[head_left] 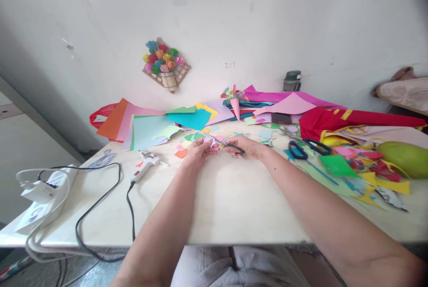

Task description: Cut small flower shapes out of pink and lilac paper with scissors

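My left hand [198, 153] pinches a small piece of pale lilac paper [210, 141] above the table. My right hand [245, 146] is closed around the dark handles of a pair of scissors [236, 147]. The scissor blades point left and meet the lilac paper; whether they are cutting into it is too small to tell. Just beyond both hands, small coloured paper pieces [190, 137] lie scattered, in green, pink, orange and yellow.
Left of my arm lies a white glue gun [143, 169] with its black cord, near a power strip [50, 198]. Coloured sheets [150, 126] line the wall. At right are larger scissors [309, 146], paper scraps [371, 162] and a green fruit-like object [404, 158].
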The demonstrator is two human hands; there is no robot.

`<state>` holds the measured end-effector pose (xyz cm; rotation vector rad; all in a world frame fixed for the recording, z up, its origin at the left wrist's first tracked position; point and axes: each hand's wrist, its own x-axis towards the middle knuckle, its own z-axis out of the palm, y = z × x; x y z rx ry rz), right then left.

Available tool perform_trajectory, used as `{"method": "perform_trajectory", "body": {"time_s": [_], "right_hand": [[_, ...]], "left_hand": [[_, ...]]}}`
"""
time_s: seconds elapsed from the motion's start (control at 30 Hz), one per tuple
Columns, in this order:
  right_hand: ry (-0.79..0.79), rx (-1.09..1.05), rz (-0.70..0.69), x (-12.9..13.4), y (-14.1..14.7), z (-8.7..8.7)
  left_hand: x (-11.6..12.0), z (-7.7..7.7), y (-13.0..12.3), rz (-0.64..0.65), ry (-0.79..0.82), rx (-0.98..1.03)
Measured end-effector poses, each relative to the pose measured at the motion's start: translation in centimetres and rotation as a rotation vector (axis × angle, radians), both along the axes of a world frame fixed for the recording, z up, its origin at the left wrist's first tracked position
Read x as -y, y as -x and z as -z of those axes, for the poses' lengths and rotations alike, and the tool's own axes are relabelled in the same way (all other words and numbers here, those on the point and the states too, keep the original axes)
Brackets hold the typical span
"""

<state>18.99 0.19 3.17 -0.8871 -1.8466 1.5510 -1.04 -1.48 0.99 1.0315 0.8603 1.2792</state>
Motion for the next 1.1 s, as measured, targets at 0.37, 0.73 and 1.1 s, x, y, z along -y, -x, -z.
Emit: {"method": "perform_trajectory", "body": {"time_s": [0.37,0.73,1.1], "right_hand": [[0.015,-0.026,0.008,-0.02,0.06,0.20],[0.001,0.002,0.012,-0.03,0.01,0.03],[0.026,-0.021,0.006,-0.31,0.09,0.51]], "left_hand": [[0.21,-0.29,-0.26,-0.029,-0.013,0.020],[0.21,-0.38,-0.29,-0.030,0.008,0.040],[-0.01,-0.09,0.00,-0.004,-0.026,-0.021]]}}
